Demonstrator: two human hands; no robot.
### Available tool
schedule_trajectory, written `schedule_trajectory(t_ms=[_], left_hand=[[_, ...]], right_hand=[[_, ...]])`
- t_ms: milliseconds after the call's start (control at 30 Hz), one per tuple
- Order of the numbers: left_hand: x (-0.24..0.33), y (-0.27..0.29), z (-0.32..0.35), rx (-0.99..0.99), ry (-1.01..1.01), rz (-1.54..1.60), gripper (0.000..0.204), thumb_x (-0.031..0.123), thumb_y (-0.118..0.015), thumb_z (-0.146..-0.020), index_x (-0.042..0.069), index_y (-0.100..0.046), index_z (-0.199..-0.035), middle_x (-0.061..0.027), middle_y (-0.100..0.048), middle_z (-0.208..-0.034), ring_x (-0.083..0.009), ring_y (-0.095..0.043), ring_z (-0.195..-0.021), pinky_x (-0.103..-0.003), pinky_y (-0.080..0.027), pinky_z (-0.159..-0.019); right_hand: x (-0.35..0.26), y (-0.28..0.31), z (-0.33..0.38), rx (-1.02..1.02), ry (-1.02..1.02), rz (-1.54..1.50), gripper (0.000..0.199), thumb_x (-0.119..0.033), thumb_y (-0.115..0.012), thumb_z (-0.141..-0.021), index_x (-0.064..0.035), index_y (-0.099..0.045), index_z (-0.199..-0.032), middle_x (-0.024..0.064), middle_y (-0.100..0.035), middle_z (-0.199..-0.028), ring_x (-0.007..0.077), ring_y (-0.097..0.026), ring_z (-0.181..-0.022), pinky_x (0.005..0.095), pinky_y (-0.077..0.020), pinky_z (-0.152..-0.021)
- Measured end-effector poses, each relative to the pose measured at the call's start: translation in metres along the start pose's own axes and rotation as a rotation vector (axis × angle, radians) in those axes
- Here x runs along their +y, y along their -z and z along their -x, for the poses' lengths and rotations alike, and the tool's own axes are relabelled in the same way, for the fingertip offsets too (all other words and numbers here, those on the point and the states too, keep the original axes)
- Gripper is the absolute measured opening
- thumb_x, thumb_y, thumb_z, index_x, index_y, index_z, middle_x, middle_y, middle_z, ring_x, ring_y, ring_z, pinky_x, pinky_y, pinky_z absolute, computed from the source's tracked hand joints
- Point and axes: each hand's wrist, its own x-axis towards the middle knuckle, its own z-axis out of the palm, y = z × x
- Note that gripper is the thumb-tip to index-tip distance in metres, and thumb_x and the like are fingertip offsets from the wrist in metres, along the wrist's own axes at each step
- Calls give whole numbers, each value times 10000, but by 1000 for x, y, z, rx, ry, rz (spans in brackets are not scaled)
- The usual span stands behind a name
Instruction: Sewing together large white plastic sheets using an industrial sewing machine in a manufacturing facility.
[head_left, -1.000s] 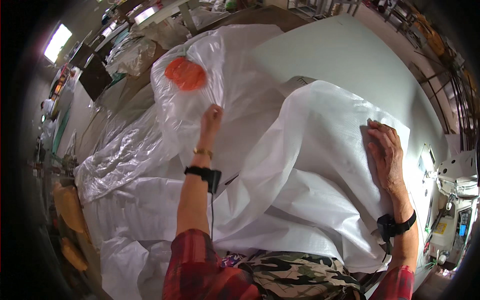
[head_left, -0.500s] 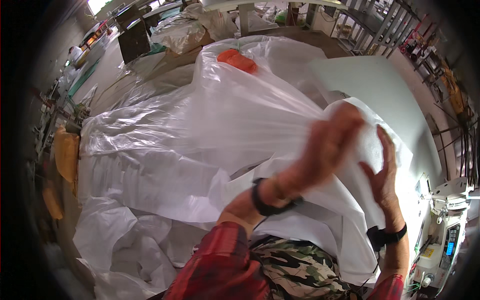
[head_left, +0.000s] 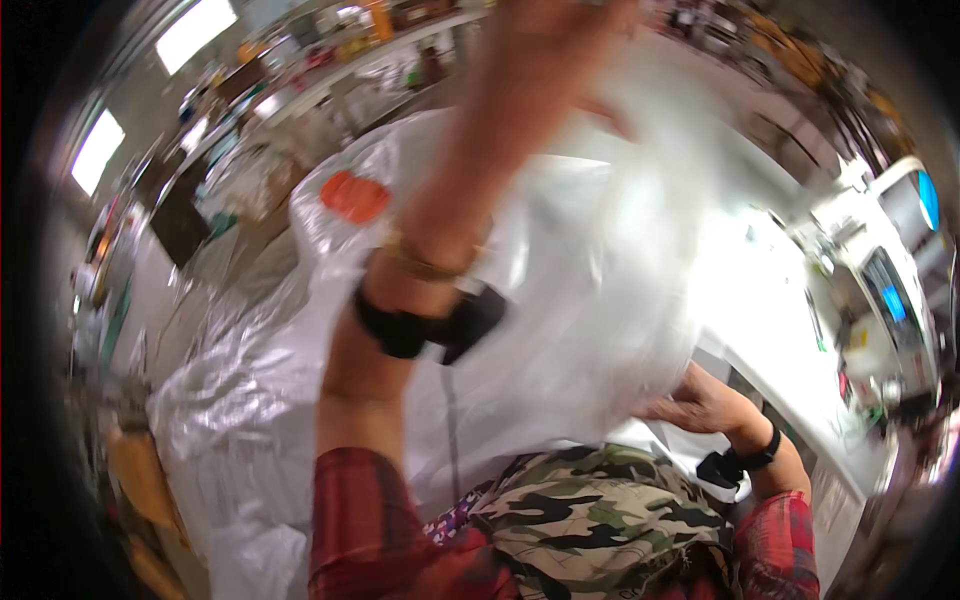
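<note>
A large, translucent white plastic sheet (head_left: pixel 560 330) spreads in front of me, creased and partly blurred by motion. My left hand (head_left: pixel 565 45) is raised high at the top edge, over the sheet's far part. Its fingers are smeared and partly cut off, so their grip is unclear. Low on the right, my right hand (head_left: pixel 697 402) is closed at the sheet's near right edge, with the fingertips partly hidden by the plastic. An orange bundle (head_left: pixel 354 197) lies on the far left part of the sheet.
A sewing machine (head_left: pixel 885 290) with a small lit display stands at the right on a white, brightly lit table (head_left: pixel 745 310). More crumpled plastic (head_left: pixel 250 180) and a dark board (head_left: pixel 180 215) are at the far left. A yellow-orange bundle (head_left: pixel 140 475) sits at the left edge.
My left hand has swung up and away. My right hand has dropped lower and inward to the sheet's edge. The sheet's right part has lifted, and the view has turned right.
</note>
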Motion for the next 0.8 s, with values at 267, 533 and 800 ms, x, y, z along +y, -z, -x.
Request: schedule_trajectory(t_ms=[267,533,800], left_hand=[[-134,29,-10,-18,253,-302,246,268,-719,-908,26,-674,-904,-7,-611,-751,-81,-551,-675,-273,-442,-600],[-203,12,9,-7,223,-753,242,232,-630,-958,26,-642,-831,17,-539,-653,-67,-489,-586,-258,-419,-486],[-202,20,18,16,482,-626,337,331,-655,-969,51,-634,-781,49,-453,-624,-62,-415,-543,-254,-368,-456]], right_hand=[[-10,20,113,1264,-207,-267,124,-151,-636,-951,-44,-664,-895,54,-652,-704,146,-598,-641,265,-439,-588],[-12,36,113,1002,23,817,308,-158,-727,-878,-2,-648,-1131,149,-696,-1075,313,-653,-1010,388,-498,-915],[63,95,36,822,-53,1215,394,-273,-760,-831,-37,-651,-1127,124,-610,-1294,313,-520,-1242,432,-416,-1013]])
